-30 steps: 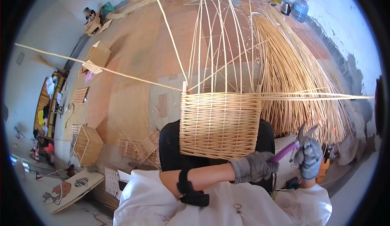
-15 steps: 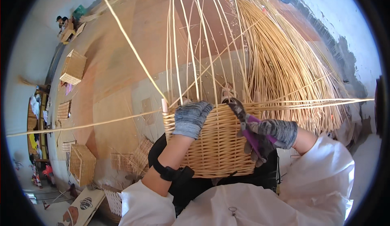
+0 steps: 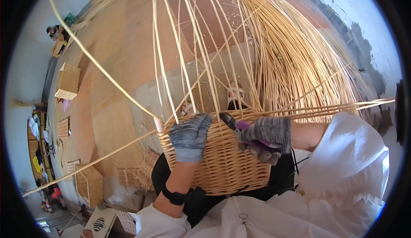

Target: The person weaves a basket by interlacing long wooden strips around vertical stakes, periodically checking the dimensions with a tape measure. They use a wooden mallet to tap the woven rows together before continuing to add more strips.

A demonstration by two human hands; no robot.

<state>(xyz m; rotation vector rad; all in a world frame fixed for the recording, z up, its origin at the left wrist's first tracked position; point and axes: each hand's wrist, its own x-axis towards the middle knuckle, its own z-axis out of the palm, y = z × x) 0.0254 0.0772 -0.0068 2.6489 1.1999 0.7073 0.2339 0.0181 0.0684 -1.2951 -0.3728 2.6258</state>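
Note:
A wicker basket (image 3: 233, 169) of pale woven rods rests across my lap, with long upright stakes (image 3: 201, 45) rising from its far side. My left hand (image 3: 190, 137), in a grey knitted glove, is curled over the far rim near the left corner. My right hand (image 3: 267, 137), gloved alike, grips pruning shears (image 3: 229, 120) with purple handles. Their dark blades point up and left, at the rim beside the base of a stake. The fingers cover most of the handles, and what lies between the blades cannot be made out.
A large bundle of loose rods (image 3: 295, 62) lies on the floor at the right. Long rods stick out from the basket on both sides. Finished-looking baskets (image 3: 68, 81) stand along the left. Another person (image 3: 53, 32) is far off at the upper left.
My right hand and the shears have moved left along the rim, closer to my left hand. The shears' handles, spread before, are now mostly wrapped by my fingers. The whole scene has shifted slightly left.

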